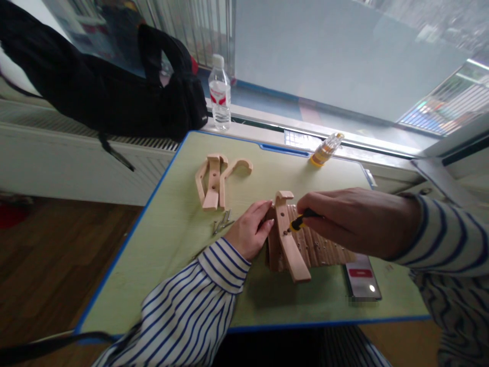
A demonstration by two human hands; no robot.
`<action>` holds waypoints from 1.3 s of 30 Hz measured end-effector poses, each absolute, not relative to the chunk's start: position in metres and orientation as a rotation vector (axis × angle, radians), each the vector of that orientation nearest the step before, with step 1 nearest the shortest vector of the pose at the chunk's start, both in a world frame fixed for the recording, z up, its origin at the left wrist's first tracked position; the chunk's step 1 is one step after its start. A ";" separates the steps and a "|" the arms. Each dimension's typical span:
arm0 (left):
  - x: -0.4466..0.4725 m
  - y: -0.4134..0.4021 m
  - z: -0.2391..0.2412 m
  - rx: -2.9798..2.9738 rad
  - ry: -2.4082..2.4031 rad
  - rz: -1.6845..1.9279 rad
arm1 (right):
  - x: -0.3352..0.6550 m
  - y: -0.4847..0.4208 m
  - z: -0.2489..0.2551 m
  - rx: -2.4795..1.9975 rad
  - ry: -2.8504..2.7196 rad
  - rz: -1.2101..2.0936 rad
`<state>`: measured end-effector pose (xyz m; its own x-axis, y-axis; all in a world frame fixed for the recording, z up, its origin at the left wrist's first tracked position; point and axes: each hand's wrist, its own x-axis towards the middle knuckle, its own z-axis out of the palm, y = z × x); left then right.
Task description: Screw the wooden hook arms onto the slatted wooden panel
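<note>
- In the head view, the left hand [250,232] is pressing in at the left end of a ribbed brown board [324,250], thumb and forefinger clamping its edge, probably to stop it sliding; how the other fingers are bearing underneath is hidden.
- The right hand [336,216] is gripping a yellow-and-black screwdriver [297,223], fingers wrapped tightly around the handle, and is slanting its working end toward the wooden hook [292,250], presumably to bring it to the fixing point there; whether the end is actually touching a screw is too small to tell.
- This hook is lying across the left part of the board, between the two hands, its curved end pointing away from the person and its straight foot overhanging the near edge, perhaps so that its holes are facing up within reach.
- Three similar hooks [214,184] are resting bunched together on the green table [171,214], beyond the left hand, likely set aside to leave working room.
- Loose screws [222,223] are lying just beside the left hand, seemingly handy for picking up.
- A phone [364,285] is lying face up near the board's right end, its screen glowing.
- A clear yellow-based container [325,149] is standing at the far edge, out of the way.
</note>
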<state>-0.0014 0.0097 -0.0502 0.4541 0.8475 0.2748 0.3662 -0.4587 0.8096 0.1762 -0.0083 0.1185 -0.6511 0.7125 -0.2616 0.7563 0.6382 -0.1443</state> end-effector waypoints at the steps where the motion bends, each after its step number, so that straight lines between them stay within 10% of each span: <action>1: -0.001 0.010 -0.050 2.023 1.007 0.908 | 0.176 -0.008 0.118 1.200 2.682 -0.352; 19: 0.000 0.010 -0.046 2.015 1.008 0.907 | 0.172 -0.037 0.087 1.852 2.647 -0.010; 39: -0.001 0.010 -0.048 2.009 1.019 0.895 | 0.170 -0.013 0.106 1.103 2.811 -0.219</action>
